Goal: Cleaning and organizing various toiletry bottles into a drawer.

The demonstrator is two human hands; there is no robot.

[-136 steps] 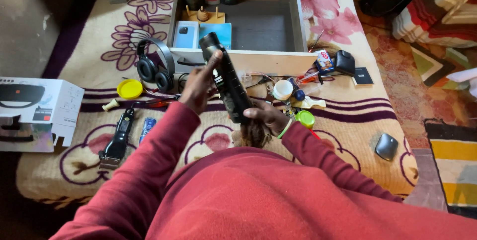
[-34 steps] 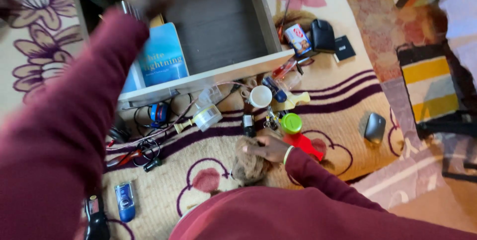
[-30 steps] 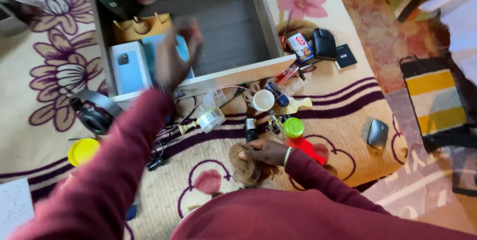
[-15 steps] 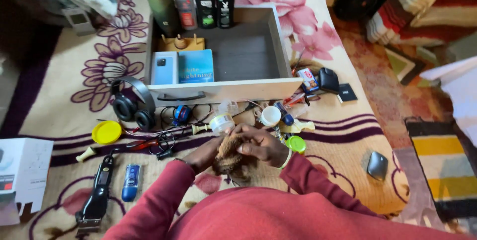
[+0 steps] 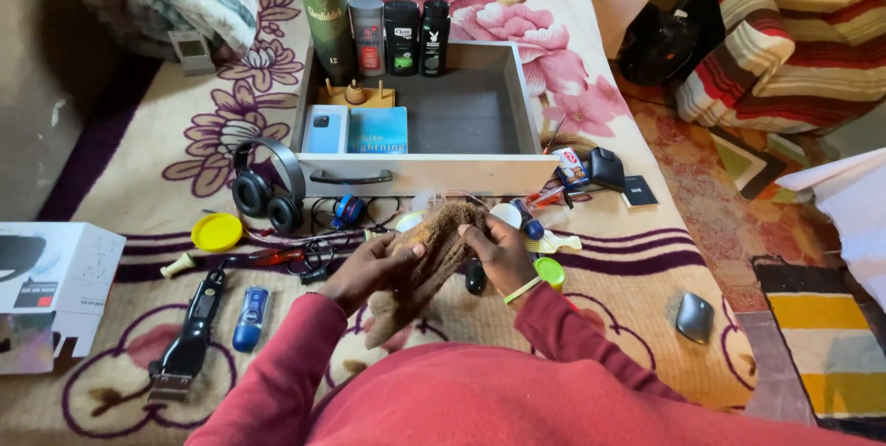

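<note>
1. A brown fuzzy cloth [image 5: 426, 257] is being held up between both hands, just above the flowered blanket [image 5: 646, 252] and in front of the grey drawer [image 5: 461, 114].
2. The cloth's left side is being gripped by the left hand [image 5: 369, 271], with the fingers closed around the fabric and the thumb laid on top.
3. The cloth's upper right edge is being pinched by the right hand [image 5: 498, 257], with the fingers curled narrowly onto it; a light green band is being worn at that wrist.
4. The lower end of the cloth is being left to hang down towards the red sleeves.
5. A light blue box [image 5: 326, 129] and a blue book [image 5: 378, 130] are being kept in the drawer's front left corner, with a wooden peg stand [image 5: 355, 94] behind them.
6. A tall green tube [image 5: 323, 3] and three dark bottles [image 5: 403, 35] are being stood along the drawer's far edge.
7. Black headphones [image 5: 266, 190], a yellow lid [image 5: 217, 232], a black hair clipper [image 5: 189, 340] and a small blue device [image 5: 249, 319] are being left on the blanket to the left of the hands.
8. A green lid [image 5: 551, 271] is lying just beside the right wrist, and a grey mouse [image 5: 694, 317] well apart to the right.
9. A white carton [image 5: 55, 289] is being rested at the blanket's left edge.
</note>
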